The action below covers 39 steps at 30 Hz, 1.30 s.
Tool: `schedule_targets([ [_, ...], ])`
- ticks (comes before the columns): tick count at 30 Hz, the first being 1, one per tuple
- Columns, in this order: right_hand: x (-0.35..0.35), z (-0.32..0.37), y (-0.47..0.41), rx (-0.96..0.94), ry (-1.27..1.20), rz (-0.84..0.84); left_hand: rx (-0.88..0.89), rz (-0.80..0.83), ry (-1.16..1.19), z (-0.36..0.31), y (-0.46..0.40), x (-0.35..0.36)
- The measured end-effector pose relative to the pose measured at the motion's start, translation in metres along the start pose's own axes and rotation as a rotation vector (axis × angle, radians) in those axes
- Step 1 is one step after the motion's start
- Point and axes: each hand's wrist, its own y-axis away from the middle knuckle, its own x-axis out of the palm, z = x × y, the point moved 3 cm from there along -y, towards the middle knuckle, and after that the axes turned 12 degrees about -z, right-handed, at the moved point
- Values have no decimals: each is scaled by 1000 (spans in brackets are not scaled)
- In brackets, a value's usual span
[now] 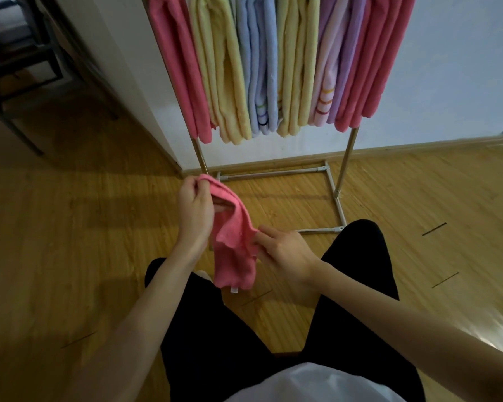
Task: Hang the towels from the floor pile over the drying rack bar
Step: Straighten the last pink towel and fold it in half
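Note:
A pink towel hangs crumpled between my hands, above my legs and in front of the rack. My left hand grips its upper end with curled fingers. My right hand pinches its lower right edge. A small white tag shows at the towel's bottom. The drying rack stands ahead against the wall; its top bar is out of view. Several towels hang on it side by side: pink, yellow, blue, yellow, lilac and pink. No floor pile is visible.
The rack's metal base frame lies on the wooden floor just beyond my knees. A white wall corner juts out at left, with dark chair legs beyond it. My legs in black trousers fill the lower middle.

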Motion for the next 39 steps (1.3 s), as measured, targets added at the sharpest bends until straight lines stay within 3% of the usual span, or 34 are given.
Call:
schedule_targets([
  [8, 10, 4, -20, 264, -131, 6, -98, 48, 210, -7, 11, 0],
  [14, 2, 5, -33, 267, -100, -65, -122, 52, 255, -9, 14, 2],
  [21, -23, -8, -32, 209, -148, 9, -84, 10, 139, -4, -7, -13],
  [23, -37, -16, -39, 194, -145, 26, -42, 19, 17, 3, -13, -20],
  [27, -57, -32, -61, 129, -108, 116, 238, -30, -529, 15, -21, -35],
  [29, -61, -34, -68, 100, -83, 144, 309, -15, -673, 12, -22, -39],
  [39, -98, -46, -73, 152, -196, 28, 475, -22, -445, -46, -25, -35],
])
